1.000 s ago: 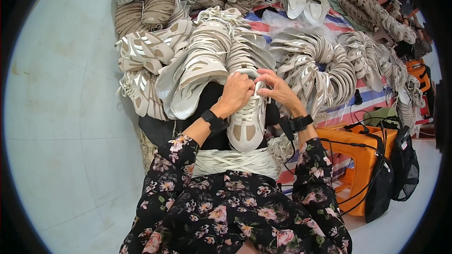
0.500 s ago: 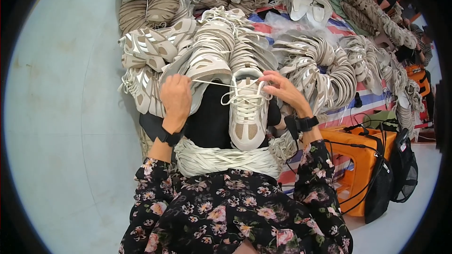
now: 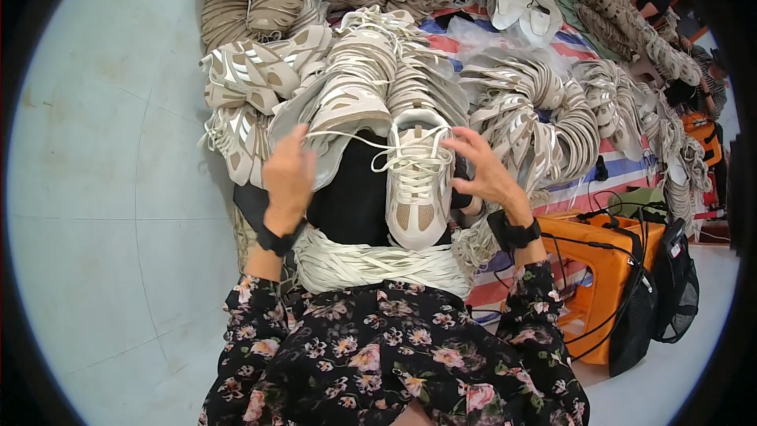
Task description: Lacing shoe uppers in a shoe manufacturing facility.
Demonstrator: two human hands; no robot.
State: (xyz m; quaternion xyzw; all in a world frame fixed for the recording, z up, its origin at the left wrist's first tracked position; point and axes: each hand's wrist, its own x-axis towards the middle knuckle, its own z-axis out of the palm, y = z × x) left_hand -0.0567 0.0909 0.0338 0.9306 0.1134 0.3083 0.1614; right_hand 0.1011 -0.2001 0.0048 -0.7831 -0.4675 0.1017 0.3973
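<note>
A beige and white sneaker upper (image 3: 418,213) lies toe toward me over my dark-clad lap, laced through its eyelets. One loose end of the cream shoelace (image 3: 347,134) runs in a slack curve from its top eyelets to the fingertips of my left hand (image 3: 288,177), slightly blurred and pinching it. To the shoe's right, my right hand (image 3: 487,170) has thumb and fingers spread, fingertips close to the collar. Behind the shoe, stacked uppers (image 3: 359,71) extend away from me. A thick bundle of pale laces (image 3: 378,264) lies across my waist.
More bundled uppers (image 3: 544,110) rest on a striped red, white and blue sheet (image 3: 560,197) at right. An orange stool (image 3: 583,252) with a black mesh bag (image 3: 678,284) and cables stands near my right arm. Pale floor (image 3: 87,213) extends left. Another person (image 3: 706,79) is at far right.
The shoelace has gone from taut to slack between my left hand and the shoe. My right hand has moved slightly outward and its fingers have spread.
</note>
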